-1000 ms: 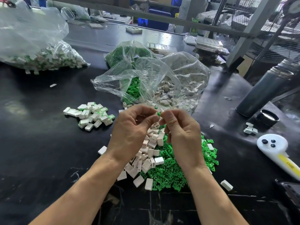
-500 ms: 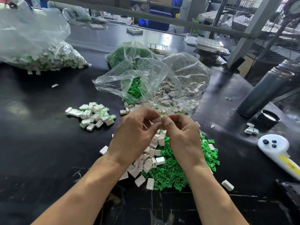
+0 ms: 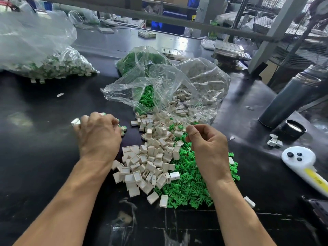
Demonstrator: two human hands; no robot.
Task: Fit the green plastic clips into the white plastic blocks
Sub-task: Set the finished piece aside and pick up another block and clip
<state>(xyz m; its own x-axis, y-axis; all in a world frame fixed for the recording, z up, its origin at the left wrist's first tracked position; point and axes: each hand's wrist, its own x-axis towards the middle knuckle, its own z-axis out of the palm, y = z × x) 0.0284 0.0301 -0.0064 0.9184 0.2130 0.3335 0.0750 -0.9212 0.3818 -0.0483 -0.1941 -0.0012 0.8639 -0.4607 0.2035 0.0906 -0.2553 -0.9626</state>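
The left hand (image 3: 99, 134) lay curled over the small pile of finished blocks (image 3: 122, 129), its hold hidden, while the right hand (image 3: 206, 146), fingers curled on nothing visible, hung directly above the green clips (image 3: 188, 189), white blocks (image 3: 150, 162) just left.

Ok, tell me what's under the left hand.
The left hand covers the small pile of finished blocks; white and green pieces peek out at its edges. Whether its fingers hold one is hidden.

Can't tell what the left hand (image 3: 99, 134) holds over the mostly hidden finished pile (image 3: 122, 129), and white controller (image 3: 301, 166) cut off right.
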